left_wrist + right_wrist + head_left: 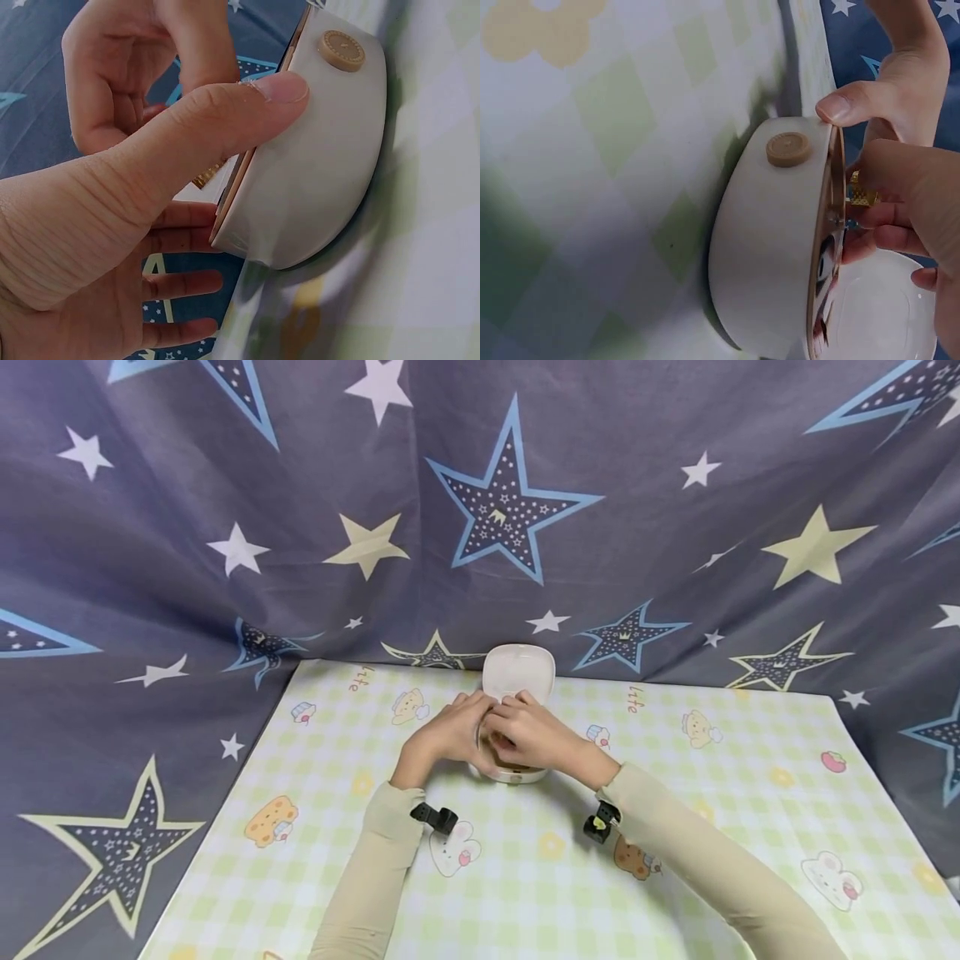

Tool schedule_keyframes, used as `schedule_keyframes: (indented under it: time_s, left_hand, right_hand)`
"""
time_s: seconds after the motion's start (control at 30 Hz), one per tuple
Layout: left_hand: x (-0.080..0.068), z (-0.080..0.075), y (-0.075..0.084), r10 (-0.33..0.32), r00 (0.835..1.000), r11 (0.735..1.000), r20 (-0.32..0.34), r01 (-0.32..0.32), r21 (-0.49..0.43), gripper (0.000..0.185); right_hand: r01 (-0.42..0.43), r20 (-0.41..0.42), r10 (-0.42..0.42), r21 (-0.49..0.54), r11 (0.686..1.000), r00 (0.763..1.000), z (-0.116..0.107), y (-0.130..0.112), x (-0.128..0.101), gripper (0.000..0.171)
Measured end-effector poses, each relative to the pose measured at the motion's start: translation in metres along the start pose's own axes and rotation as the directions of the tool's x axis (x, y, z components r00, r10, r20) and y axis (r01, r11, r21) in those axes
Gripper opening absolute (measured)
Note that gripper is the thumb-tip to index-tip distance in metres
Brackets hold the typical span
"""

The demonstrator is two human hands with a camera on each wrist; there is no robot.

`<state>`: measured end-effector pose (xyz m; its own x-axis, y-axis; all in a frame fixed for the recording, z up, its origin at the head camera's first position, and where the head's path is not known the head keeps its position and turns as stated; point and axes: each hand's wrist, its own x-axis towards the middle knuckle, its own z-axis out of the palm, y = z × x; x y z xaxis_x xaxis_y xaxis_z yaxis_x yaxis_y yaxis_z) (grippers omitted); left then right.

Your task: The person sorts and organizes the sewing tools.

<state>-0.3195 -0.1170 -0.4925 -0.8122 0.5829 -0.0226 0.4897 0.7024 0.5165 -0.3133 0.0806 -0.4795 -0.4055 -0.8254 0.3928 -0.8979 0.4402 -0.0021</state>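
While both hands met at frame centre, a white case (517, 693) stood open on the checked tabletop (675, 860)
Left hand (450, 735) gripped its base, thumb on the side; right hand (528, 735) pinched a small gold piece (862, 196) inside

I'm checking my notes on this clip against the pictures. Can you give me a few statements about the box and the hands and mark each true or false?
1. The white box stands on the checked tablecloth with its lid open. True.
2. The left hand lies flat on the cloth, away from the box. False: its thumb presses against the box's side and its fingers reach round the rim.
3. The right hand is at the box's opening. True: its fingers are over the open top.
4. The box has a round tan button on its side. True.
5. The backdrop behind the table is plain white. False: it is a dark cloth printed with stars.
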Motion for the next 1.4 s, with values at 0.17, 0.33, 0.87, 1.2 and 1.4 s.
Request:
schedule_keyframes:
  time_s: [0.17, 0.33, 0.87, 1.2, 1.4]
  left_hand:
    - [0.0, 0.0, 0.001, -0.013, 1.0, 1.0, 0.006, 0.013, -0.021, 0.107]
    - [0.0, 0.0, 0.001, -0.011, 1.0, 1.0, 0.01, 0.012, -0.027, 0.103]
    - [-0.001, 0.002, -0.004, -0.002, 1.0, 0.999, 0.022, 0.003, -0.052, 0.102]
    - [-0.001, 0.002, -0.004, -0.009, 1.0, 0.999, 0.024, 0.01, -0.037, 0.104]
    - [0.0, 0.001, -0.004, 0.0, 1.0, 1.0, 0.01, 0.001, -0.03, 0.103]
  right_hand:
    - [0.0, 0.03, 0.0, 0.002, 1.0, 1.0, 0.002, -0.003, 0.003, 0.011]
    - [-0.015, 0.066, 0.016, -0.01, 1.0, 0.998, 0.004, -0.005, 0.003, 0.008]
    - [-0.023, 0.093, 0.028, -0.049, 0.999, 0.995, 0.011, -0.007, 0.002, 0.011]
    - [-0.029, 0.076, 0.031, -0.022, 0.999, 0.997, 0.013, -0.009, 0.002, 0.008]
    - [-0.019, 0.063, 0.022, -0.04, 0.999, 0.998, 0.013, -0.008, 0.003, 0.007]
